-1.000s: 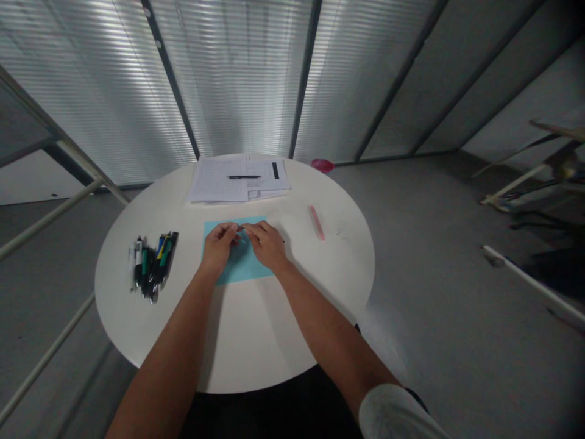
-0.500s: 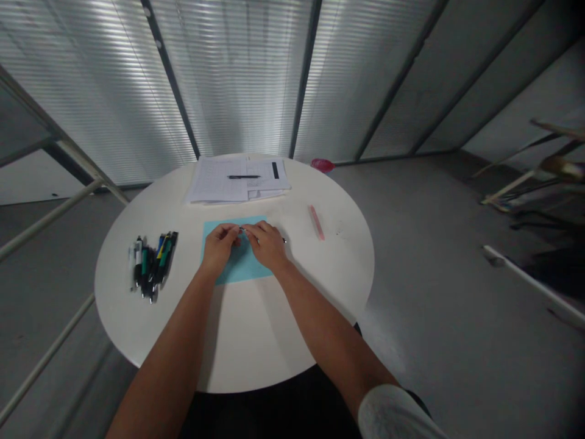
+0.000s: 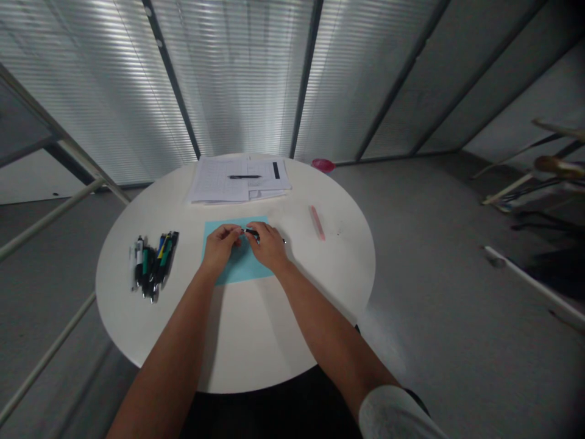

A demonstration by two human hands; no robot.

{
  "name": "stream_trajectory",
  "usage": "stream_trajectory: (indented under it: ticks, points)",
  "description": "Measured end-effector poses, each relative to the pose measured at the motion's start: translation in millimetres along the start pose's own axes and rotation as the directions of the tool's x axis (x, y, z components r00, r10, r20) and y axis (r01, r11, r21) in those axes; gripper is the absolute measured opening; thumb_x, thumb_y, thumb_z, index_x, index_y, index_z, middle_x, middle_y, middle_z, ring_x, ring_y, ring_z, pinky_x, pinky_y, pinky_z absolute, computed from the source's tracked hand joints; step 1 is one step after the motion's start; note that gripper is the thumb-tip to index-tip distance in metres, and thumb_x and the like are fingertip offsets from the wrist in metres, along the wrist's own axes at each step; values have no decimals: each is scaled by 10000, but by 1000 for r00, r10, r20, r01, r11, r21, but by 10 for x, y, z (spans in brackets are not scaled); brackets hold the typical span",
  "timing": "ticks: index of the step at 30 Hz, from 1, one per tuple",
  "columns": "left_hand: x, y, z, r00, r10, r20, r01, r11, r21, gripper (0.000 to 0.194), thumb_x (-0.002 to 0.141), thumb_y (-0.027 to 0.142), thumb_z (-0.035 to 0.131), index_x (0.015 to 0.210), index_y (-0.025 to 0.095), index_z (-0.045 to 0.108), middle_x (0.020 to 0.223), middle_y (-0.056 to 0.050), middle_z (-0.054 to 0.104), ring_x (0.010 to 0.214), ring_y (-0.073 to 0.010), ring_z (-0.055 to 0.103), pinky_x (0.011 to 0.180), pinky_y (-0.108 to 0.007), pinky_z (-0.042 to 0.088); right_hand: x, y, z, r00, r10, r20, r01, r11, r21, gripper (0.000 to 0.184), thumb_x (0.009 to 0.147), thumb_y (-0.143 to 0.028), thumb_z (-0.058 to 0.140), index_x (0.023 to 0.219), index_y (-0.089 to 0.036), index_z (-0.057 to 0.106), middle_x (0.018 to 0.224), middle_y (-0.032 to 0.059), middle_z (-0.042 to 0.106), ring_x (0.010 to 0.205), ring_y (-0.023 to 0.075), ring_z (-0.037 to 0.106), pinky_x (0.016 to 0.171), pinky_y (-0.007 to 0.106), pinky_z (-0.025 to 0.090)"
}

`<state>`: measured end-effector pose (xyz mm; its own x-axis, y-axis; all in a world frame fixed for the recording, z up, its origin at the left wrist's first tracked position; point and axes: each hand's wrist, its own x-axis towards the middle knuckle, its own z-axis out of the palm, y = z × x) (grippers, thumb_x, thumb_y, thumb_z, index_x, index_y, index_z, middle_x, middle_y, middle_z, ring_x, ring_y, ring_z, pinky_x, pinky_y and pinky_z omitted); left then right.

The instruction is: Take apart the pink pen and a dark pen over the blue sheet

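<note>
The left hand [image 3: 222,247] and right hand [image 3: 269,247] were together, working at close quarters — both pinched on a small black pen piece [image 3: 251,232], it seemed, just above the blue sheet [image 3: 237,271] — a grip that needed holding steady.

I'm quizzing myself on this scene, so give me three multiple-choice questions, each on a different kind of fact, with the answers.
1. Where does the bundle of pens lie?
A. On the papers
B. On the round white table, left of the sheet
C. On the floor

2. What colour is the sheet under the left hand and right hand?
A. Pink
B. White
C. Light blue

3. What are the fingers doing?
A. Pinching a small black pen part
B. Lying flat and empty
C. Gripping a pink strip

1: B, the bundle sits beside the sheet.
2: C, blue shows around the hands.
3: A, the black part shows between the fingertips.
</note>
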<state>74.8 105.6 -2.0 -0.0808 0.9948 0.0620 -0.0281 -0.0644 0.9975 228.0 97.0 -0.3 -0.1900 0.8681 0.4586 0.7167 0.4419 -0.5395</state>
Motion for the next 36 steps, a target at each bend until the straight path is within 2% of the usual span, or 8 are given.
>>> stream_trajectory:
  ticks: [4,10,15,24,28,36]
  points:
    - [-4,2,8,1000,-5,-10,4,1000,-26,245,731,381,727,833,162,681,650,-8,613,579,-122,544,595,-266,412,4,5,12,1000,-15,-8,15,1000,13,168,950,-296,532,1072,-228,626,1044,52,686,1014,209,599,903,351,424]
    - [2,2,13,999,-24,-30,21,996,-83,263,710,387,743,825,159,678,754,-26,647,582,-110,545,594,-264,433,16,32,31,1000,-20,-11,20,996,87,155,946,-269,533,1062,-214,621,1037,56,673,991,185,601,897,322,446]
    - [6,-4,3,998,-55,-18,52,989,-139,250,691,353,755,837,161,688,766,-22,648,586,-106,545,600,-267,439,11,55,54,999,-20,-26,23,992,124,146,950,-279,531,1023,-198,628,1004,57,660,978,177,599,891,305,456]
    - [36,-60,-1,998,-40,-44,37,998,-52,234,713,378,739,768,166,657,612,-4,593,549,-120,535,559,-258,406,9,37,28,998,-49,-27,50,998,38,123,942,-285,554,993,-223,648,996,48,665,994,191,593,884,321,433]
    - [28,-34,4,998,-32,-56,28,997,-78,261,722,405,735,713,165,634,647,-13,599,564,-119,537,571,-267,426,10,35,24,997,-65,-39,67,997,37,122,941,-281,556,995,-222,647,1003,48,667,1010,193,591,896,329,430]
    - [15,-16,5,998,-62,-17,58,983,-175,264,682,374,776,818,163,695,752,-27,647,604,-112,554,605,-270,456,5,23,12,999,-38,-37,42,992,115,158,941,-240,529,1046,-218,645,1032,53,639,1002,172,594,920,301,458]
